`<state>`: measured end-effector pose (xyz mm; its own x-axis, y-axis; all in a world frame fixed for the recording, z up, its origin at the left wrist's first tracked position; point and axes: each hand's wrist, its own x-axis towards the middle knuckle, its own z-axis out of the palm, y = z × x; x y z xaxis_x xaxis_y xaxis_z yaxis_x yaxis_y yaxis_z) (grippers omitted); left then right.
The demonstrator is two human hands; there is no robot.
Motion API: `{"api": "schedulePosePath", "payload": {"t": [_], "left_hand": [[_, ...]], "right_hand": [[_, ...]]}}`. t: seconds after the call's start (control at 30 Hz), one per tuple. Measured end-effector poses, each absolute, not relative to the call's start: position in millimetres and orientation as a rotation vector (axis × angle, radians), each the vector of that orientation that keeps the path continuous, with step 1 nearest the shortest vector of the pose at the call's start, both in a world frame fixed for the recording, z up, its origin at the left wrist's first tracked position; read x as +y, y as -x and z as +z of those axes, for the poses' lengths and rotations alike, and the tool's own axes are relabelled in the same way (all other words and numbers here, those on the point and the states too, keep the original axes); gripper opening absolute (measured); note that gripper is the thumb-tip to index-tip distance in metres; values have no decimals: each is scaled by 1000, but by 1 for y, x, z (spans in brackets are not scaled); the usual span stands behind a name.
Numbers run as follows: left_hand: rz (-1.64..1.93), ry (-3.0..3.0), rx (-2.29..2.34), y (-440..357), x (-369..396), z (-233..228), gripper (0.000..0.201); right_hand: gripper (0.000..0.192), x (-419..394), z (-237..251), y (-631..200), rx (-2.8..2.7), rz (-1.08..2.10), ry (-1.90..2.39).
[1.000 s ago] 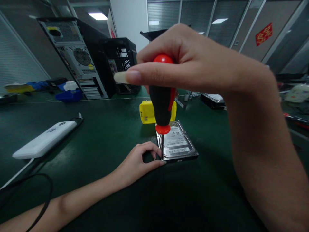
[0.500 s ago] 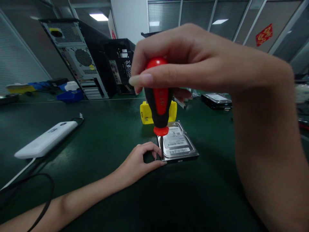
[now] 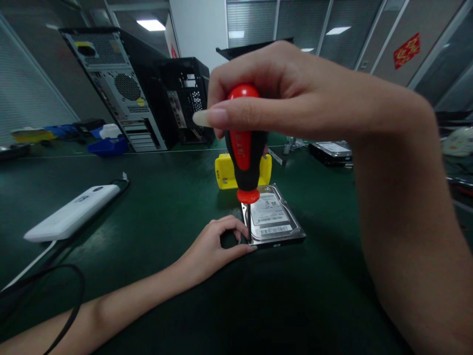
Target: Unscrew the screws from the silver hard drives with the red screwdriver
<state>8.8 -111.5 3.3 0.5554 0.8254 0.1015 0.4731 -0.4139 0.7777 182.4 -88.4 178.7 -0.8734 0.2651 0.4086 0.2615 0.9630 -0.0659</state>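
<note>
A right hand (image 3: pixel 295 98) grips the top of a red-and-black screwdriver (image 3: pixel 246 148), fingers curled tight around the handle and the thumb laid across its front just below the red cap. The tool stands upright, its thin shaft running down to the near left corner of a hard drive (image 3: pixel 273 219) that lies flat, label up, on the dark green worktop (image 3: pixel 166 207). The left hand (image 3: pixel 210 249) rests on the worktop at that same corner, thumb and forefinger bent into a loose ring, their tips touching the drive's edge on either side of the shaft; it steadies the drive and clasps nothing. The left forearm reaches in across the worktop from the lower left.

Just behind the drive sits a yellow box (image 3: pixel 225 172), partly hidden by the screwdriver handle. A second drive (image 3: pixel 330 150) lies farther back to the right. Well to the left, a white device (image 3: pixel 70 212) lies with a black cable (image 3: pixel 55 276) looping toward the near edge. At the far edge stand an open computer tower (image 3: pixel 118 84) and a black case frame (image 3: pixel 185 93), with blue bins (image 3: pixel 107 145) beside them.
</note>
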Motion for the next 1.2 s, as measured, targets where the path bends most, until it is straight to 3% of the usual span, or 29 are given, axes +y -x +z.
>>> {"api": "schedulePosePath", "payload": {"t": [0.33, 0.7, 0.87, 1.0, 1.2], "left_hand": [[624, -2066, 1053, -8, -113, 4, 17], [603, -2059, 1060, -10, -114, 7, 18], [607, -2043, 1119, -8, -113, 5, 33], [620, -2051, 1112, -8, -112, 3, 31], [601, -2066, 1106, -8, -113, 6, 27]], "right_hand": [[32, -96, 180, -174, -2681, -238, 445], [29, -89, 178, -177, -2685, -63, 398], [28, -91, 179, -177, -2709, -32, 324], [30, -93, 179, -175, -2685, -155, 369], [29, -93, 179, -181, -2689, -98, 430]]}}
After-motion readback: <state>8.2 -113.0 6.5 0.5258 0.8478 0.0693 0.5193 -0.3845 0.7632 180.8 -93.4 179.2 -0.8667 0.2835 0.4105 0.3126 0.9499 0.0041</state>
